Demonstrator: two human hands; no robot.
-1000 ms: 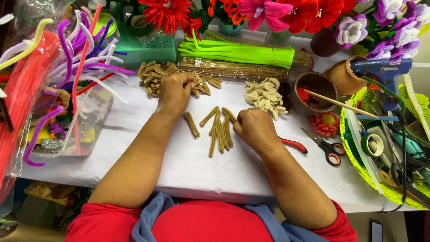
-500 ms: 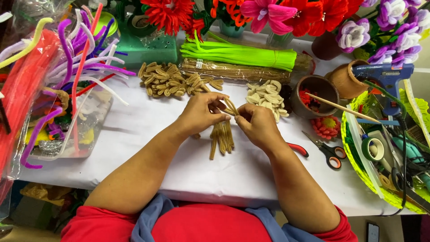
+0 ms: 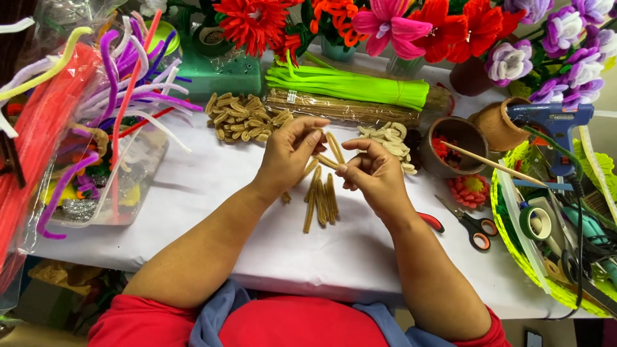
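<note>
Both my hands are raised just above the white table (image 3: pixel 212 193), pinching a folded tan pipe-cleaner piece (image 3: pixel 333 149) between them. My left hand (image 3: pixel 290 155) grips its left side and my right hand (image 3: pixel 371 173) holds the lower right end. Beneath the hands lies a small bunch of straight tan pipe-cleaner pieces (image 3: pixel 321 199). A pile of folded tan loops (image 3: pixel 241 115) sits behind my left hand. A pile of cream loops (image 3: pixel 389 138) sits behind my right hand.
Bundles of green (image 3: pixel 347 85) and tan (image 3: pixel 340 109) pipe cleaners lie at the back. A clear box with coloured pipe cleaners (image 3: pixel 103 154) stands left. Red-handled scissors (image 3: pixel 466 225), a brown bowl (image 3: pixel 456 144), a blue glue gun (image 3: pixel 553 119) and a green basket (image 3: pixel 553 244) are right.
My left hand came back from the tan loop pile with a piece. Both hands rose off the table and met, and now work the piece between their fingertips.
</note>
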